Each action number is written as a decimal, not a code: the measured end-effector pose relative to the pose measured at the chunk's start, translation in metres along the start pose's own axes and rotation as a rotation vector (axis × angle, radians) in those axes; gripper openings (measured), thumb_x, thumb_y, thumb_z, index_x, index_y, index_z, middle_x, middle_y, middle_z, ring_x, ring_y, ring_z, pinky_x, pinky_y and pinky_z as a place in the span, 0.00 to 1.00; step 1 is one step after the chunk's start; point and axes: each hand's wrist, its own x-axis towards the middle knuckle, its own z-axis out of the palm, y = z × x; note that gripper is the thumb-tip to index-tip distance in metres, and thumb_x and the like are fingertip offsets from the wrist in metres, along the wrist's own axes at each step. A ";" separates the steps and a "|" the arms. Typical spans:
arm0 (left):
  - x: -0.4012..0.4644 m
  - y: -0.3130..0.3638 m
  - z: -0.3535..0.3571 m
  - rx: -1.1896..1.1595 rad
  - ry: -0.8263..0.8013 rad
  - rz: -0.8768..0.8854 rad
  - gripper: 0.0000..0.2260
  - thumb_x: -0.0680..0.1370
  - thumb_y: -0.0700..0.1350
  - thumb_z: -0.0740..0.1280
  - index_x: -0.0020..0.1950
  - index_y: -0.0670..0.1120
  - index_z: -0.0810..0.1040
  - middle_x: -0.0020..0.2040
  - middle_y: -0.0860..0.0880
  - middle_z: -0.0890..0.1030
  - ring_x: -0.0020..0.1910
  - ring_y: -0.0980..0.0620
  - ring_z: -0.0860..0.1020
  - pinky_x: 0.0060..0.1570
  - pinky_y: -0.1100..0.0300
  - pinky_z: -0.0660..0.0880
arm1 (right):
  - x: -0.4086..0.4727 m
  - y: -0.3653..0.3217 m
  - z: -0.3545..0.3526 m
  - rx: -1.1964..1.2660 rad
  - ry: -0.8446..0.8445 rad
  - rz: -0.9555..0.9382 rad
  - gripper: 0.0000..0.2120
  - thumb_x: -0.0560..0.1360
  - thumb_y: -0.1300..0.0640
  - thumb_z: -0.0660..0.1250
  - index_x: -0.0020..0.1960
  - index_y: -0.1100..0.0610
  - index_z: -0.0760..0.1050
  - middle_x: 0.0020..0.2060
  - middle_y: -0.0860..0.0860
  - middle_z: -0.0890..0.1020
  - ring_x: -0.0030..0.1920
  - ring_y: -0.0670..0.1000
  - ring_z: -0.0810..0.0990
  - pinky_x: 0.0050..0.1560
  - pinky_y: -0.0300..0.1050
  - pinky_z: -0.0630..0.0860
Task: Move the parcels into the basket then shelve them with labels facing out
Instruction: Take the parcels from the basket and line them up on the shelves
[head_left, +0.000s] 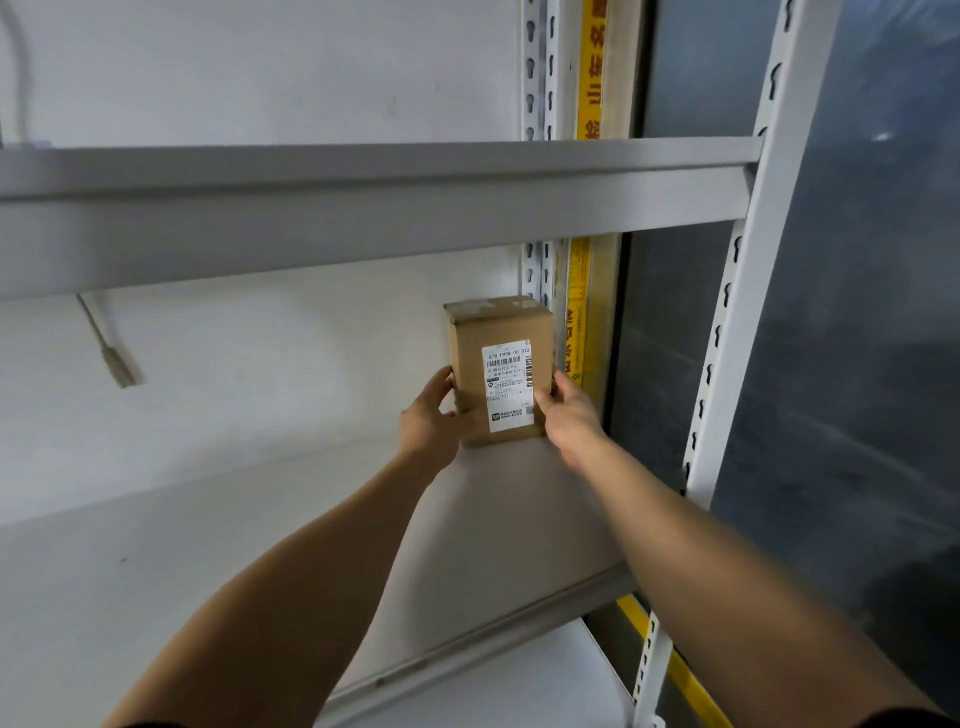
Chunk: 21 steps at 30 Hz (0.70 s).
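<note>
Pale grey metal shelf (498, 519), one upright cardboard parcel (496, 338) at its back right corner.

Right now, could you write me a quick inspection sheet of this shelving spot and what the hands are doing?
Surface: grey shelf, box standing at its back right corner.
Job's things: cardboard box upright, white label facing out.
Clutter: nothing seen.
Hands: left hand and right hand grip the box's sides.
Cables: grey cord hanging on the wall at left.
Surroundings: white wall, slotted posts, yellow strip, dark glass.
</note>
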 end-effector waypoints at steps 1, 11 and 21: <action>0.002 -0.002 0.001 -0.006 0.000 -0.004 0.33 0.73 0.36 0.75 0.68 0.70 0.77 0.58 0.69 0.83 0.55 0.59 0.83 0.58 0.50 0.84 | 0.001 0.000 0.000 0.004 0.003 -0.002 0.24 0.87 0.58 0.63 0.81 0.45 0.66 0.72 0.48 0.79 0.60 0.44 0.75 0.60 0.40 0.72; 0.002 0.002 0.003 -0.095 0.009 -0.054 0.36 0.74 0.36 0.77 0.78 0.59 0.73 0.70 0.55 0.80 0.54 0.58 0.83 0.59 0.51 0.83 | -0.001 -0.004 0.002 -0.017 0.037 0.032 0.25 0.87 0.59 0.62 0.82 0.46 0.64 0.74 0.49 0.76 0.75 0.52 0.73 0.64 0.41 0.67; -0.020 0.003 -0.027 0.192 -0.051 -0.088 0.34 0.77 0.53 0.78 0.80 0.50 0.71 0.73 0.49 0.78 0.64 0.52 0.80 0.60 0.55 0.79 | -0.033 -0.015 -0.006 -0.156 0.051 0.028 0.25 0.85 0.60 0.65 0.81 0.53 0.66 0.72 0.51 0.77 0.64 0.46 0.75 0.64 0.41 0.68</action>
